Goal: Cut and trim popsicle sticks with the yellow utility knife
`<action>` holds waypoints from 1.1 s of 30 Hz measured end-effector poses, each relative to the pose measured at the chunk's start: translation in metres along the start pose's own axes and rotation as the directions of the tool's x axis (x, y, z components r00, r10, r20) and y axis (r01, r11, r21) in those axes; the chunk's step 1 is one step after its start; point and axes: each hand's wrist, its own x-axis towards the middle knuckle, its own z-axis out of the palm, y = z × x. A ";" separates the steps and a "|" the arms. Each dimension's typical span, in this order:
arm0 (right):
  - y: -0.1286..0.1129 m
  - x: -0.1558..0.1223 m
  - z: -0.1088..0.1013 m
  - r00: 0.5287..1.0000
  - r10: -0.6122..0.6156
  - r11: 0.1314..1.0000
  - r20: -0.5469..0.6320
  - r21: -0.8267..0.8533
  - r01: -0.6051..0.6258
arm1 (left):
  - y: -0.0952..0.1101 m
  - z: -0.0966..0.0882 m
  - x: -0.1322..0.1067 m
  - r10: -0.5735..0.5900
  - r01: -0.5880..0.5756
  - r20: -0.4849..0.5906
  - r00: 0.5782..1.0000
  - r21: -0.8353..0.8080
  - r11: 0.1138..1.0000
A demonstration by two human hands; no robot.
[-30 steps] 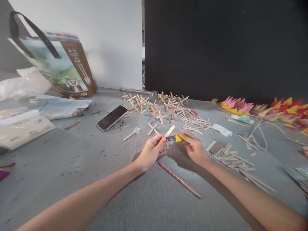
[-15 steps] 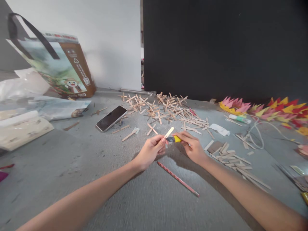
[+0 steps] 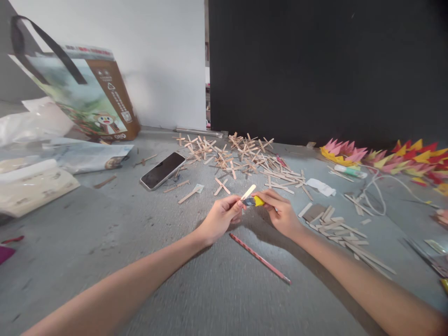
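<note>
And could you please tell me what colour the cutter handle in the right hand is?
Yellow where the cutter handle shows, best seen in the head view.

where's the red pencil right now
In the head view, the red pencil lies on the grey table, slightly right of centre, lower in frame than the left hand and right hand.

Grey tabletop (image 3: pixel 94 247) fills the near area, matte with dark specks, mild sheen near the middle. Far left: white panel (image 3: pixel 161 56), upright, soft grey shadow low on it. Far right: big black panel (image 3: pixel 315 70), plain, darkest toward its right end. Narrow gap (image 3: pixel 207 70) between them, blurry clutter behind. Darker grey wall (image 3: pixel 4 51) at left edge. Light diffuse, shadows soft.
</note>
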 end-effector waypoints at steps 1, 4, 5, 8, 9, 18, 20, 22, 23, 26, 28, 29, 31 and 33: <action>0.000 0.000 0.000 1.000 0.004 1.000 0.000 -0.001 -0.004 | 0.000 0.000 0.000 -0.002 0.002 0.000 1.000 -0.010 1.000; 0.001 0.000 0.000 1.000 0.021 1.000 0.006 -0.009 -0.021 | -0.001 0.000 0.000 -0.011 0.010 -0.015 1.000 -0.050 0.999; 0.001 -0.001 0.000 1.000 0.021 1.000 0.004 -0.011 -0.021 | -0.001 0.000 0.000 -0.009 0.008 -0.020 1.000 -0.051 0.999; 0.001 -0.001 0.001 1.000 -0.006 1.000 -0.012 -0.016 0.005 | -0.004 0.001 0.000 0.005 -0.006 -0.017 1.000 -0.019 1.000; 0.001 -0.001 0.001 1.000 -0.017 1.000 -0.020 -0.018 0.017 | -0.004 0.001 0.001 0.007 -0.007 -0.011 1.000 -0.011 1.000; 0.006 -0.004 0.000 1.000 -0.018 1.000 0.000 0.005 0.018 | -0.001 0.004 -0.003 0.016 -0.017 -0.033 0.999 -0.029 0.999; 0.006 -0.005 0.001 1.000 -0.024 1.000 0.001 0.002 0.024 | 0.000 0.005 -0.004 0.021 -0.021 -0.030 0.999 -0.002 1.000; 0.005 -0.005 0.002 0.999 -0.037 0.999 -0.006 -0.007 0.037 | 0.000 0.006 -0.003 0.025 -0.025 -0.019 1.000 0.016 1.000; 0.005 -0.004 0.002 0.999 -0.042 0.999 -0.007 -0.009 0.042 | 0.000 0.006 -0.003 0.023 -0.023 -0.014 1.000 0.014 1.000; 0.004 -0.003 0.001 1.000 -0.029 1.000 0.006 0.002 0.029 | -0.001 0.005 -0.002 0.007 -0.007 -0.005 1.000 -0.033 0.999; 0.005 -0.003 0.000 1.000 -0.016 1.000 0.012 0.012 0.015 | -0.001 0.004 -0.003 -0.001 0.001 -0.011 1.000 -0.065 0.998; 0.005 -0.003 0.000 1.000 -0.014 1.000 0.009 0.016 0.014 | -0.001 0.004 -0.003 -0.003 0.002 -0.015 1.000 -0.070 0.998; 0.005 -0.003 0.000 1.000 -0.019 1.000 0.008 0.020 0.019 | -0.002 0.004 -0.003 -0.004 0.003 -0.014 1.000 -0.057 0.998; 0.004 -0.003 0.001 1.000 -0.022 1.000 0.004 0.020 0.022 | -0.002 0.004 -0.003 -0.003 0.002 -0.008 1.000 -0.033 0.999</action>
